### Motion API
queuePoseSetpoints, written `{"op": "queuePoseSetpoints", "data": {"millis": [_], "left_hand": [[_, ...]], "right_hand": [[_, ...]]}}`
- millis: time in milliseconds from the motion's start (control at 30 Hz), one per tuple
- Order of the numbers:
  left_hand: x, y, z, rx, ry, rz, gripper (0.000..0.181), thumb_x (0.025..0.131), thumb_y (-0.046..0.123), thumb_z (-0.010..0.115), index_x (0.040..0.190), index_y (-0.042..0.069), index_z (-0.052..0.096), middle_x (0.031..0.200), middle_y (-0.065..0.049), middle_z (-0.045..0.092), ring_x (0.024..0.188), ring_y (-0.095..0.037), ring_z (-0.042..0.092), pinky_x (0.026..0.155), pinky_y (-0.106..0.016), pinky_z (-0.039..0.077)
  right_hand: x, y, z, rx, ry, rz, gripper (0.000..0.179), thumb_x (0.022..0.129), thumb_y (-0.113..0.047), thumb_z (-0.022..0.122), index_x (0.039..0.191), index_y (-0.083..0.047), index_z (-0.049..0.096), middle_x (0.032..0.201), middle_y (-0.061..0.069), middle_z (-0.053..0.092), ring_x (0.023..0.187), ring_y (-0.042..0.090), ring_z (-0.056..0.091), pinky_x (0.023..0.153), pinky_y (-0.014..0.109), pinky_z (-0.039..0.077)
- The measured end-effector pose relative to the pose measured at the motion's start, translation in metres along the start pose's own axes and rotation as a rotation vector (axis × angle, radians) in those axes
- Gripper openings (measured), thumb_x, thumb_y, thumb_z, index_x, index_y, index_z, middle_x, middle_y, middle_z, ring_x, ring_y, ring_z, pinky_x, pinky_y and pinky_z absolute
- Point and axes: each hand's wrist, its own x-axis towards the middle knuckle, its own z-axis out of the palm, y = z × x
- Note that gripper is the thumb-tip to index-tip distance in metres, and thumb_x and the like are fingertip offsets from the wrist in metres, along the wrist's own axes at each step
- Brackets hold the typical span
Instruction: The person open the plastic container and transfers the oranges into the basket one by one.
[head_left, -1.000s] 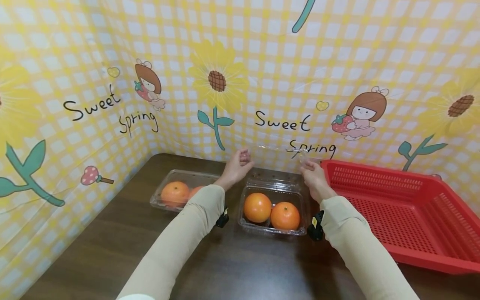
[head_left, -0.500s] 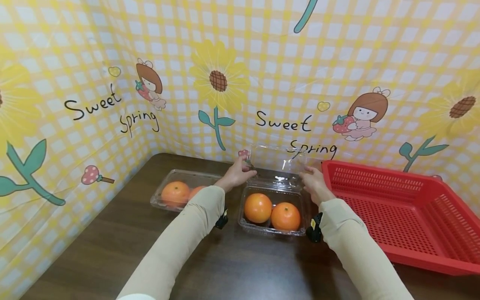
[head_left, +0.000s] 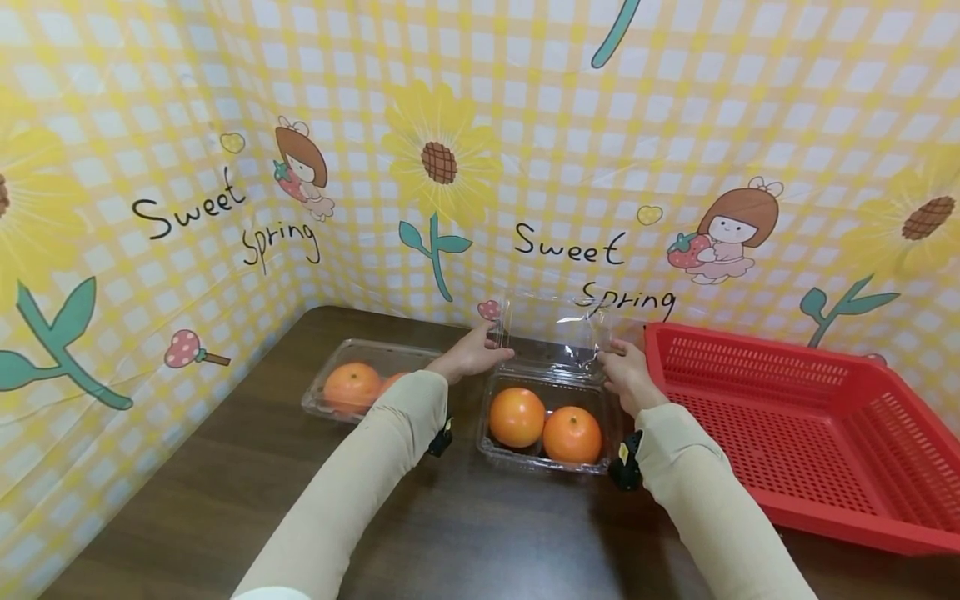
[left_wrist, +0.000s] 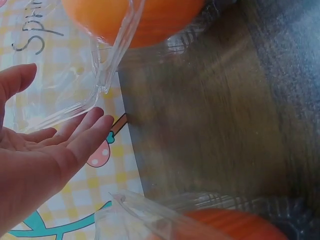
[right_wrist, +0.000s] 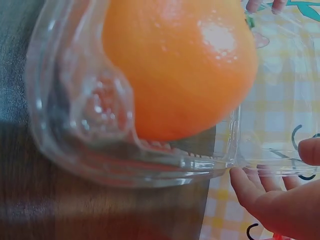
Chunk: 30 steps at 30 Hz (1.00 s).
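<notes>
A clear plastic clamshell box (head_left: 486, 450) sits mid-table with two oranges (head_left: 516, 416) (head_left: 572, 433) in its base. Its hinged lid (head_left: 551, 333) stands raised at the back. My left hand (head_left: 498, 350) touches the lid's left edge; in the left wrist view this hand (left_wrist: 62, 97) has straight fingers behind the lid (left_wrist: 60, 90) and the thumb apart. My right hand (head_left: 611, 354) is at the lid's right edge. The right wrist view shows this hand (right_wrist: 280, 170) pinching the lid's corner, next to an orange (right_wrist: 175, 65).
A second clear clamshell (head_left: 315, 400) with oranges stands to the left, lid shut. A large red slatted basket (head_left: 787, 417) fills the table's right side. Patterned yellow walls close the back and left. Bare dark table (head_left: 487, 542) lies in front.
Both hands have come down and slightly toward me with the lid, which now tilts lower over the two oranges.
</notes>
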Motion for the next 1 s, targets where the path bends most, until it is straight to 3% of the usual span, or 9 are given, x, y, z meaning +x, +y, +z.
{"op": "queuePoseSetpoints", "data": {"millis": [267, 500, 767, 1000], "left_hand": [[-0.0007, -0.0029, 0.0007, -0.055, -0.036, -0.032, 0.069, 0.088, 0.024, 0.055, 0.141, 0.004, 0.014, 0.131, -0.021, 0.039, 0.110, -0.032, 0.047, 0.082, -0.040, 0.045], [-0.0023, -0.0042, -0.0016, -0.065, -0.064, -0.028, 0.066, 0.089, 0.023, 0.053, 0.141, 0.004, 0.016, 0.131, -0.023, 0.038, 0.112, -0.033, 0.045, 0.083, -0.043, 0.044], [-0.0015, -0.0058, -0.0027, -0.088, -0.077, -0.011, 0.065, 0.088, 0.021, 0.054, 0.139, 0.001, 0.018, 0.128, -0.026, 0.039, 0.110, -0.034, 0.046, 0.083, -0.044, 0.044], [-0.0022, -0.0048, -0.0037, -0.047, -0.064, -0.018, 0.063, 0.089, 0.022, 0.053, 0.139, 0.003, 0.020, 0.128, -0.023, 0.040, 0.110, -0.032, 0.046, 0.082, -0.040, 0.045]], "right_hand": [[-0.0001, 0.0020, 0.0031, -0.004, 0.017, 0.002, 0.054, 0.093, -0.011, 0.038, 0.141, -0.002, 0.014, 0.138, 0.021, 0.026, 0.125, 0.032, 0.027, 0.097, 0.045, 0.030], [-0.0009, 0.0019, 0.0011, -0.022, 0.001, 0.014, 0.057, 0.094, -0.013, 0.040, 0.142, -0.004, 0.011, 0.141, 0.019, 0.020, 0.128, 0.032, 0.022, 0.098, 0.045, 0.029], [-0.0021, 0.0023, -0.0008, -0.043, 0.018, 0.016, 0.057, 0.093, -0.015, 0.041, 0.141, -0.004, 0.013, 0.137, 0.020, 0.026, 0.124, 0.034, 0.027, 0.097, 0.046, 0.031], [-0.0065, -0.0012, -0.0002, -0.022, 0.008, 0.017, 0.055, 0.093, -0.011, 0.038, 0.141, -0.003, 0.013, 0.138, 0.020, 0.026, 0.125, 0.034, 0.025, 0.098, 0.047, 0.028]]}}
